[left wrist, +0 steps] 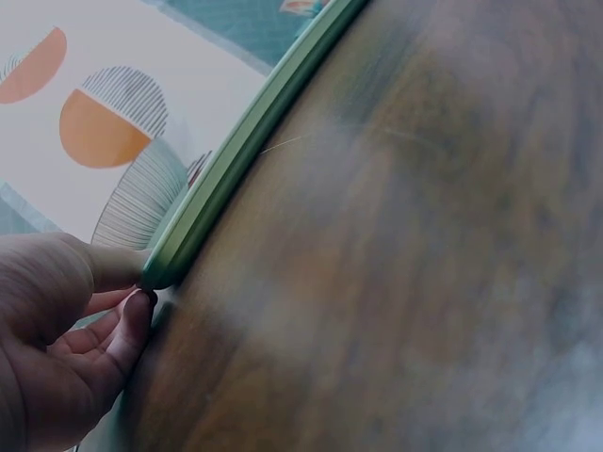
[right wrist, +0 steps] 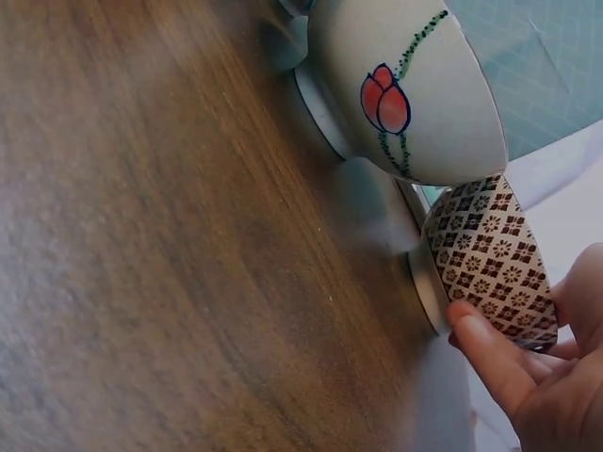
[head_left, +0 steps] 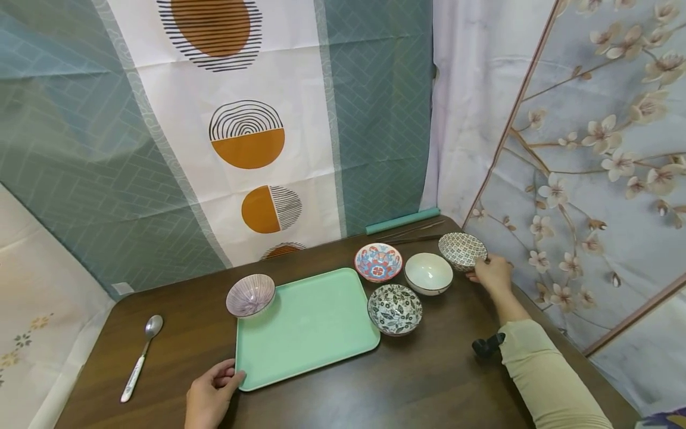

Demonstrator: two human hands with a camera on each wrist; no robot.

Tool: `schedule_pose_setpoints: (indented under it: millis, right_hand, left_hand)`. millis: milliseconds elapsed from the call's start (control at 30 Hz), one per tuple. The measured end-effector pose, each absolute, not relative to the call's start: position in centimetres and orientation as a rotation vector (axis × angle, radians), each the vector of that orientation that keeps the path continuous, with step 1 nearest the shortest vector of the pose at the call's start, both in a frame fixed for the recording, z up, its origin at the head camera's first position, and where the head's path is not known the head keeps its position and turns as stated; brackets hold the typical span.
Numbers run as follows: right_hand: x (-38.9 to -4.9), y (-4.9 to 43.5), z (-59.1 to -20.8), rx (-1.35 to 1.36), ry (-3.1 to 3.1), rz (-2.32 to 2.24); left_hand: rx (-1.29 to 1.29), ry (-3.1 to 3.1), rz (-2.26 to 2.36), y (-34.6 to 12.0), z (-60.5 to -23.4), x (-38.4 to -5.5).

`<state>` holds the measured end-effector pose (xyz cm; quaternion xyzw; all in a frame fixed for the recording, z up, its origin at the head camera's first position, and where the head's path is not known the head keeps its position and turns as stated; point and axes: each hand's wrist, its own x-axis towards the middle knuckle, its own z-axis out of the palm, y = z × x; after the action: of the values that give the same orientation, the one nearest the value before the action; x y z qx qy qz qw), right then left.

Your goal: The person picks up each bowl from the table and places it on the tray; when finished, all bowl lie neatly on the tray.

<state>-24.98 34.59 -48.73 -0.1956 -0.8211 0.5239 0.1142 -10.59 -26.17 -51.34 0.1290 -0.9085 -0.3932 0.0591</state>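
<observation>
At the near left corner of a mint-green tray (head_left: 308, 328), my left hand (head_left: 211, 393) pinches the rim; the left wrist view shows thumb and fingers at the tray's edge (left wrist: 240, 155). My right hand (head_left: 492, 274) grips the side of a small bowl (head_left: 462, 249) with a brown-and-white diamond flower pattern. In the right wrist view, a fingertip presses low on that bowl (right wrist: 495, 259) near its foot. Beside it stands a white bowl (head_left: 429, 273), whose outside bears a red tulip (right wrist: 386, 99). A purple-striped bowl (head_left: 250, 295) overlaps the tray's far left corner.
A red-and-blue bowl (head_left: 377, 262) and a black-leaf bowl (head_left: 395, 310) stand right of the tray. Chopsticks (head_left: 412, 232) and a teal roll (head_left: 403, 220) lie at the back. A spoon (head_left: 145, 357) lies at left. Floral curtain (head_left: 584, 179) borders the table's right edge.
</observation>
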Motion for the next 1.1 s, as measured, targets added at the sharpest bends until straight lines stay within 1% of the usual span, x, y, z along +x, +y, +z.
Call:
schedule_pose_setpoints:
  millis: [333, 633, 900, 1100]
  right_hand:
    - [-24.3, 35.2, -48.2, -0.547, -2.326, 1.653]
    - [-24.0, 35.1, -45.2, -0.483, -2.357, 1.666]
    - [-23.9, 32.7, -42.7, -0.354, -2.419, 1.700]
    - [-23.4, 30.1, -41.8, -0.257, -2.460, 1.716]
  left_hand:
    - [0.365, -2.746, -1.188, -26.0, -51.1, -10.7]
    - [0.375, -2.740, -1.191, -26.0, -51.1, -10.5]
    - [0.402, -2.747, -1.190, -26.1, -51.2, -10.5]
    - [0.425, -2.763, -1.202, -26.1, -51.2, -10.6]
